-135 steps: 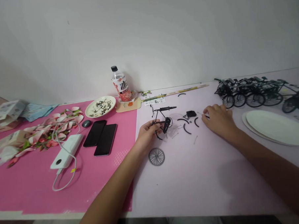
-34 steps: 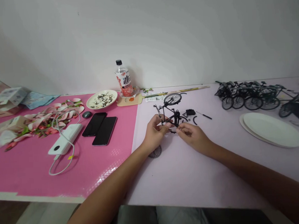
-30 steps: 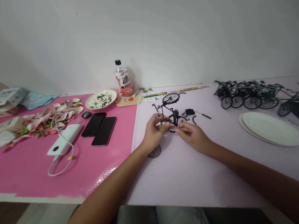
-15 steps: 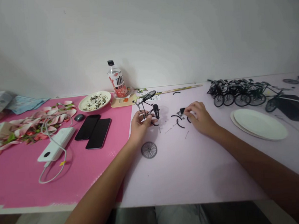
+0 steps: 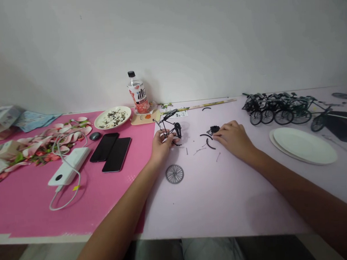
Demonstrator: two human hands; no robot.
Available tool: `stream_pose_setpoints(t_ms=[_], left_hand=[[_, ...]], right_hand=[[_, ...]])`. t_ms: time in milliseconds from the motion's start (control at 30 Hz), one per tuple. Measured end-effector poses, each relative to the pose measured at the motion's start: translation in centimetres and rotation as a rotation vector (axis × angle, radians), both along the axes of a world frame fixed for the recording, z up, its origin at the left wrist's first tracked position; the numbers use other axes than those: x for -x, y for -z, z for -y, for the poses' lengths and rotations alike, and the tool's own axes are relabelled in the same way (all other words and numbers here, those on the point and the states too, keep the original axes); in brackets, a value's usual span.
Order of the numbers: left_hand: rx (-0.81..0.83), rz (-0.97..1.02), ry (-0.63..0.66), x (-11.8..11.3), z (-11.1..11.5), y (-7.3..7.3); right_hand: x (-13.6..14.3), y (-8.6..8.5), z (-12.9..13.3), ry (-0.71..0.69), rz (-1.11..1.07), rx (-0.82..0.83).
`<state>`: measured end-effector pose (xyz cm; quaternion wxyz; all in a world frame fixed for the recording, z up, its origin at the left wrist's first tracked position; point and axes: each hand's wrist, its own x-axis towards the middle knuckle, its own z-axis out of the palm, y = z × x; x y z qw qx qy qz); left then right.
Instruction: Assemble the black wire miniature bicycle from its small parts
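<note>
My left hand (image 5: 163,145) is closed on a partly built black model bicycle (image 5: 170,125), held tilted above the table. A loose grey spoked wheel (image 5: 174,174) lies flat nearer to me. Fingers bent together, my right hand (image 5: 233,137) is down among small black parts (image 5: 214,129); whatever its fingertips grip, if anything, is too small to make out. Curved black strips (image 5: 211,144) rest just left of those fingertips. Thin grey pins (image 5: 218,156) are scattered between the two hands.
Several assembled model bicycles (image 5: 281,108) stand at the back right, behind white oval plates (image 5: 306,145). To the left are two phones (image 5: 117,154), a white power bank (image 5: 68,166) with its cable, petals (image 5: 67,140), a plate of bits (image 5: 112,118) and a bottle (image 5: 139,94).
My right hand has shifted slightly and its fingers now sit lower and closer together at the small parts. The left hand still holds the model bicycle; the view has moved a little.
</note>
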<state>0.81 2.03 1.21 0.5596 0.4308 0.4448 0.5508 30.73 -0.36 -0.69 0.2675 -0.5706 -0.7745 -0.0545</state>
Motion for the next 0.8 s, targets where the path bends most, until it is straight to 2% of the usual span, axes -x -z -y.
stream_pose_setpoints(t_ms=[267,567,667,800], left_hand=[[0.001,-0.006,-0.011,-0.1,-0.1,0.4],[-0.009,-0.034,-0.013,-0.2,0.0,0.6],[-0.012,-0.034,-0.007,-0.2,-0.1,0.6],[-0.020,-0.031,0.002,-0.2,-0.2,0.7]], right_hand=[[-0.4,1.3,-0.4,-0.003,-0.072,-0.018],[0.0,0.7,-0.4,-0.009,-0.083,0.019],[1.3,-0.3,0.3,-0.103,-0.195,0.004],[5.1,-1.7,2.5,-0.353,-0.364,-0.039]])
